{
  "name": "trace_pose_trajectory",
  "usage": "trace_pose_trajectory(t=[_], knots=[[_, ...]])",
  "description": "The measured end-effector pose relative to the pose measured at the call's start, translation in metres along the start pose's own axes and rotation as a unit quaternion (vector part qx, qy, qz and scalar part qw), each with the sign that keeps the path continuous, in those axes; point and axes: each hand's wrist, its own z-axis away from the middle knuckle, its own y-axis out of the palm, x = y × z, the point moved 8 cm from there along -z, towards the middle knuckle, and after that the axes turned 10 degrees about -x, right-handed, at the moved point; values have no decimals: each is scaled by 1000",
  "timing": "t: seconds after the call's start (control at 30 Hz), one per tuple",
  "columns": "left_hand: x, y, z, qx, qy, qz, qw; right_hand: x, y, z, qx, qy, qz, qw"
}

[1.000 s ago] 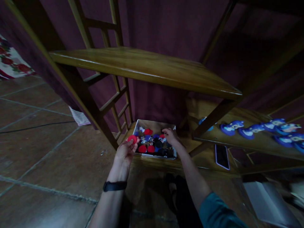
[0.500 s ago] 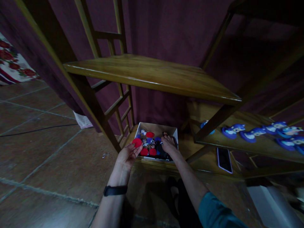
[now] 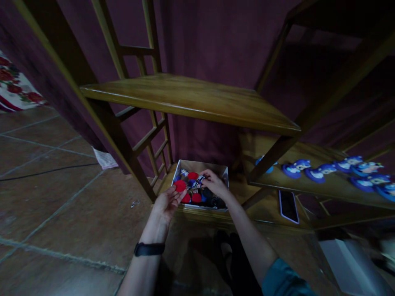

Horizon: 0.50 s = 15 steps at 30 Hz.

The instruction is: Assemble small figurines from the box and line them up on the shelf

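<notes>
A white cardboard box point(image 3: 216, 165) stands on the bottom shelf, filled with small figurines point(image 3: 195, 196) and red round bases. My left hand point(image 3: 169, 200) is at the box's front left corner, its fingers closed on a flat red disc point(image 3: 180, 186). Over the right half of the box is my right hand point(image 3: 214, 183), thumb and fingers pinched on a small black-and-white figurine point(image 3: 200, 180). The figurine's lower parts blend into the pile behind it.
A wooden shelf board point(image 3: 191, 96) hangs above the box. On the right shelf stand several purple-blue figurines point(image 3: 296, 168), with a phone point(image 3: 289, 206) lower down. A slatted wooden side point(image 3: 151, 139) borders the left. A white box point(image 3: 347, 263) sits at lower right.
My right hand has come up out of the box's right side and moved left, now with a small figurine in its fingers. My left hand keeps the red disc almost in place.
</notes>
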Motion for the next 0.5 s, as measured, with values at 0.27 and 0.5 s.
trace_pose_trajectory(t=[0.27, 0.5], knots=[[3, 0, -2, -12, -10, 10, 1000, -6, -23, -8, -66, 16, -18, 998], [6, 5, -8, -12, -5, 9, 1000, -23, -51, -16, -93, 76, 39, 992]])
